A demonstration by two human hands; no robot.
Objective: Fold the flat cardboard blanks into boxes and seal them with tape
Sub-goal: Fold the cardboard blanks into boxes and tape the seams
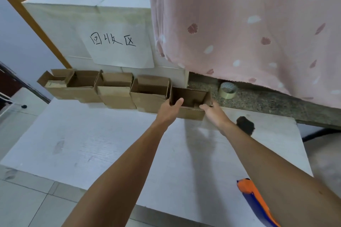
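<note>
White bench (92,143) below a pink curtain (239,24). At full reach across it: open box (188,97), mouth up, long axis left to right. Directly left of the box, touching: row of boxes (114,96), also open. Gripped on its left wall by the left hand (170,109), thumb over the rim; pinched at its near right corner by the right hand (212,111). Right of the box and slightly behind, on the stone ledge (258,101): tape roll (227,90), nearer the right hand, so likely that hand's reach.
</note>
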